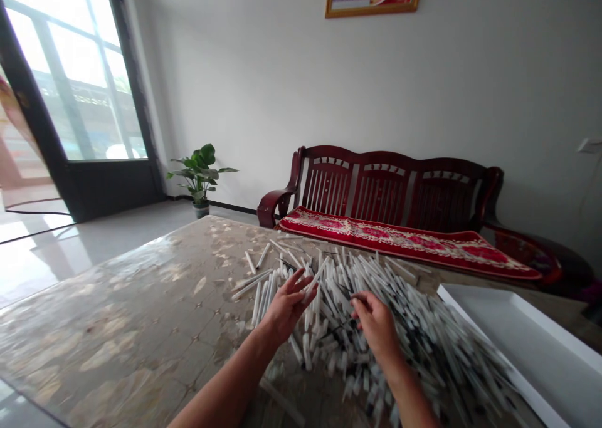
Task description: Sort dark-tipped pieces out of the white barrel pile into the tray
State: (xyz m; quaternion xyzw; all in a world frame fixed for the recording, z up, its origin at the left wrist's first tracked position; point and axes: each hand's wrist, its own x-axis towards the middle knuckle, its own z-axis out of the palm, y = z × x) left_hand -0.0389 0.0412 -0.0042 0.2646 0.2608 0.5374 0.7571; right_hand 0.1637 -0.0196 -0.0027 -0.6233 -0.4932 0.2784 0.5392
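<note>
A large heap of white plastic pens with some black parts lies spread across the right half of the table, blurred toward the near side. My left hand is at the heap's left side, fingers apart, and one white pen seems to pass between its thumb and fingers. My right hand rests on the heap with its fingers curled down among the pens. Whether it grips any pen is hidden.
The glossy table top has a marbled brown pattern. A shallow white tray lies at the right. Behind stand a dark red wooden bench with a red cushion, a potted plant, and a glass door.
</note>
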